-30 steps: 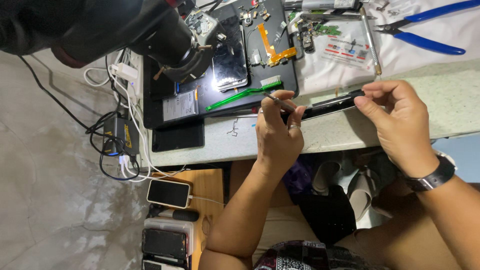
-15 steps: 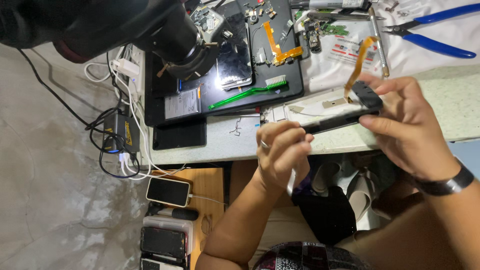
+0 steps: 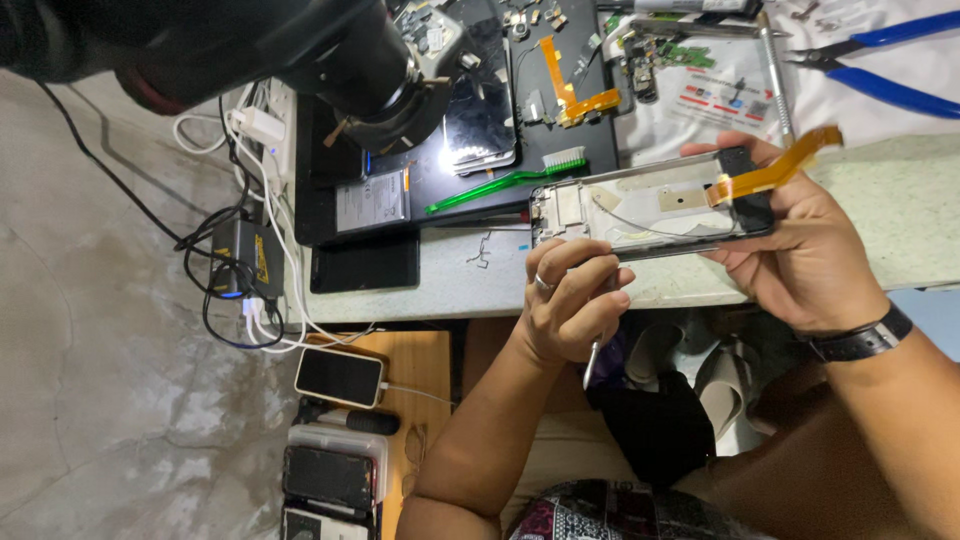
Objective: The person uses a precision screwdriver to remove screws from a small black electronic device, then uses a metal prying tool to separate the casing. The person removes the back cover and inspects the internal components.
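2 hands work: right hand (image 3: 800,250) clasps phone frame (image 3: 640,210); left hand (image 3: 570,305) pinches tweezers (image 3: 592,362) below.

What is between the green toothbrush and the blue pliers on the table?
In the head view, between the green toothbrush and the blue pliers lie an orange flex cable, a small green circuit board and a metal tool.

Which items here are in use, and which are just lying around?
In use: opened phone frame with orange flex cable in right hand; thin tool in left hand.

Lying about: green brush, blue pliers, charging phone, microscope.
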